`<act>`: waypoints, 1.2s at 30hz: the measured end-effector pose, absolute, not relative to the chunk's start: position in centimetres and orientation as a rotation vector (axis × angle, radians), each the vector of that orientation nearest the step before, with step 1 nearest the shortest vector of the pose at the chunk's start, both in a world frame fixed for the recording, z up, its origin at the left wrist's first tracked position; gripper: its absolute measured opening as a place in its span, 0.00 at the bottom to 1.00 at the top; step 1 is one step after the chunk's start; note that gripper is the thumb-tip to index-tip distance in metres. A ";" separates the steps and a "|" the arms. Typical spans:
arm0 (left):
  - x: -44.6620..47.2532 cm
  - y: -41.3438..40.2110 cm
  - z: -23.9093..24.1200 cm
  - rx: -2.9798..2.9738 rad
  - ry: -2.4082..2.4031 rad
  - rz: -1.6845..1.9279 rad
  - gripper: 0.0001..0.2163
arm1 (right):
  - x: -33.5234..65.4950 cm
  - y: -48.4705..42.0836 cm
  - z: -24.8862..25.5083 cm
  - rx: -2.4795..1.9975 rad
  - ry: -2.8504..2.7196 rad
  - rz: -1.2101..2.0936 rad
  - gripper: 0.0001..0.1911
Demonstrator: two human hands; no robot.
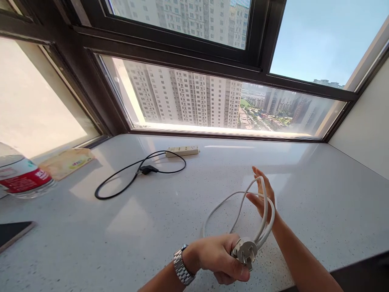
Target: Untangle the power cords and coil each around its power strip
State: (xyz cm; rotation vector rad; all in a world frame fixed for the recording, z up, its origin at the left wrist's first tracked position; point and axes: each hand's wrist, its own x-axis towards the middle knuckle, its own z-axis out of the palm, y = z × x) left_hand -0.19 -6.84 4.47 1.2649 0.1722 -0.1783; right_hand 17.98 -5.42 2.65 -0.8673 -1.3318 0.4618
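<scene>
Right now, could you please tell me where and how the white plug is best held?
Probably the round body of the white plug, from the left as the left hand does: the metal prongs face the camera, and the white cord loops up on the right.

Seemingly a high-rise home: speckled white ledge [170, 219], dark-framed windows [212, 60], tower blocks [185, 97] outside.

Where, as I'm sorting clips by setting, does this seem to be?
Probably a room high up in a tall building: a pale counter runs up to a wide window, with tower blocks outside and city streets below.
</scene>
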 end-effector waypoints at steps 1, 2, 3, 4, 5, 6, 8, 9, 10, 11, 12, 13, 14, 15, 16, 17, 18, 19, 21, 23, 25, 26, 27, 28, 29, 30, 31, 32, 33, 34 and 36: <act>-0.2 -6.9 4.5 1.296 0.177 -0.188 0.27 | 18.1 -5.3 2.6 -0.857 -1.322 0.505 0.22; -0.2 -6.9 4.5 1.328 0.180 -0.184 0.27 | 18.4 -5.1 2.4 -0.855 -1.298 0.529 0.16; -0.2 -6.9 4.5 1.349 0.184 -0.159 0.27 | 18.8 -4.9 2.2 -0.863 -1.256 0.531 0.15; -0.3 -6.8 4.6 1.354 0.193 -0.110 0.27 | 19.2 -4.6 2.0 -0.882 -1.202 0.514 0.18; -0.4 -6.8 4.6 1.343 0.209 -0.040 0.27 | 19.9 -4.3 1.8 -0.909 -1.145 0.484 0.22; -0.6 -6.8 4.8 1.322 0.236 0.041 0.27 | 20.7 -4.1 1.6 -0.935 -1.093 0.444 0.25; -0.9 -6.8 5.1 1.297 0.321 0.195 0.28 | 22.5 -3.7 1.3 -0.980 -1.028 0.356 0.29; -1.2 -6.8 5.4 1.305 0.366 0.260 0.28 | 23.4 -3.6 1.3 -1.001 -1.009 0.309 0.29; -1.4 -6.8 5.6 1.326 0.405 0.315 0.28 | 24.3 -3.6 1.3 -1.022 -0.992 0.263 0.29; -1.7 -6.7 5.9 1.356 0.438 0.361 0.28 | 25.1 -3.6 1.3 -1.043 -0.974 0.221 0.29; -1.9 -6.7 6.2 1.388 0.463 0.397 0.28 | 25.8 -3.5 1.3 -1.067 -0.961 0.189 0.29; -2.2 -6.7 6.4 1.417 0.477 0.425 0.28 | 26.2 -3.6 1.3 -1.093 -0.950 0.161 0.28; -2.5 -6.7 6.6 1.438 0.487 0.450 0.28 | 26.5 -3.5 1.3 -1.117 -0.940 0.133 0.28; -2.7 -6.7 6.8 1.454 0.494 0.476 0.28 | 26.7 -3.5 1.3 -1.138 -0.934 0.107 0.27; -3.0 -6.7 6.9 1.462 0.497 0.496 0.28 | 26.7 -3.5 1.3 -1.156 -0.932 0.087 0.27; -3.2 -6.7 6.9 1.461 0.496 0.513 0.28 | 26.6 -3.4 1.3 -1.171 -0.932 0.075 0.27; -3.3 -6.7 6.9 1.458 0.495 0.523 0.28 | 26.3 -3.4 1.4 -1.182 -0.935 0.077 0.27; -3.3 -6.8 6.8 1.457 0.498 0.523 0.28 | 26.1 -3.3 1.4 -1.186 -0.939 0.088 0.27; -3.2 -6.7 6.5 1.446 0.518 0.490 0.29 | 25.5 -3.2 1.4 -1.185 -0.943 0.118 0.27; -2.8 -6.4 6.3 1.389 0.545 0.442 0.30 | 25.0 -3.2 1.4 -1.173 -0.945 0.112 0.27; -2.3 -6.0 6.3 1.292 0.560 0.420 0.28 | 24.9 -3.4 1.5 -1.171 -0.960 0.044 0.28; -2.1 -5.8 6.3 1.250 0.560 0.428 0.28 | 24.9 -3.5 1.5 -1.176 -0.977 -0.009 0.28; -1.9 -5.5 6.5 1.225 0.557 0.446 0.28 | 25.0 -3.6 1.6 -1.186 -0.997 -0.069 0.27; -1.7 -5.3 6.7 1.218 0.551 0.471 0.28 | 25.1 -3.7 1.7 -1.198 -1.022 -0.131 0.27; -1.6 -5.2 7.0 1.221 0.540 0.493 0.29 | 25.2 -3.8 1.7 -1.209 -1.056 -0.191 0.27; -1.5 -5.1 7.2 1.231 0.528 0.504 0.30 | 25.3 -3.9 1.8 -1.212 -1.100 -0.246 0.26; -1.4 -5.0 7.5 1.246 0.518 0.503 0.30 | 25.3 -4.0 1.9 -1.211 -1.152 -0.294 0.26; -1.3 -5.0 7.9 1.263 0.513 0.488 0.31 | 25.2 -4.1 2.0 -1.208 -1.211 -0.338 0.26; -1.2 -5.0 8.2 1.282 0.511 0.459 0.31 | 25.0 -4.1 2.0 -1.202 -1.272 -0.379 0.26; -1.0 -5.1 8.5 1.300 0.508 0.421 0.31 | 24.8 -4.1 2.1 -1.194 -1.334 -0.417 0.26; -0.4 -5.3 9.2 1.328 0.501 0.347 0.30 | 24.2 -4.1 2.2 -1.182 -1.443 -0.479 0.26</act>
